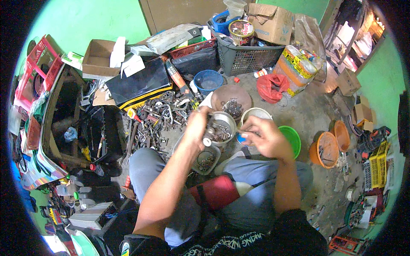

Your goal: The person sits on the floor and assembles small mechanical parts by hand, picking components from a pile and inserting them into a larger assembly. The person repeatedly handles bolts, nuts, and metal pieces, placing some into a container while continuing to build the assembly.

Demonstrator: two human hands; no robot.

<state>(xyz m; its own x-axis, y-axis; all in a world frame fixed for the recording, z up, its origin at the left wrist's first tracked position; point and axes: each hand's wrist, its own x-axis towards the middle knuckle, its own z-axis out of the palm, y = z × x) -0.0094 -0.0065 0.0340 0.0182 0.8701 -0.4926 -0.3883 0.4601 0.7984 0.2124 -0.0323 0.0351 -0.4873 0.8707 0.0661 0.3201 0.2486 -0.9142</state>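
Observation:
My left hand [197,126] is closed around a small metal part with a white round end, held over a metal bowl [229,120] full of small hardware. My right hand [265,135] pinches a small part just right of that bowl, above a white cup and a blue lid [241,138]. Below the hands a shallow metal tray [213,161] holds nuts and washers. A pile of bolts, hooks and metal scrap [160,113] lies on the floor to the left. My legs in blue jeans are crossed beneath.
A brown bowl with metal bits [222,94], a blue bucket [208,81], a green bowl [294,137] and orange bowls [326,149] ring the spot. A grey basket [247,57], cardboard boxes, a red bag [271,87] and an open toolbox [64,123] crowd the floor.

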